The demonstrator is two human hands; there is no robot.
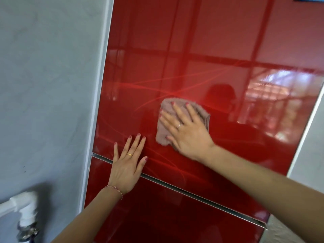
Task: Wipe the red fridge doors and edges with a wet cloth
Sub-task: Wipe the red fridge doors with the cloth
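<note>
The glossy red upper fridge door (pixel 175 50) fills the middle of the head view, with the lower red door (pixel 149 211) beneath a metal seam (pixel 192 192). A crumpled beige-pink cloth (pixel 164 134) lies flat against the upper door. My right hand (pixel 184 130) presses on the cloth with straight, spread fingers. My left hand (pixel 127 165) rests flat on the door to the left of the cloth, its palm across the seam, holding nothing. Thin wet streaks cross the red surface around the cloth.
A grey plastered wall (pixel 43 85) borders the fridge's white left edge (pixel 98 102). A white pipe with a metal valve (pixel 26 213) juts out at the lower left. A pale wall strip (pixel 312 146) shows past the fridge's right edge.
</note>
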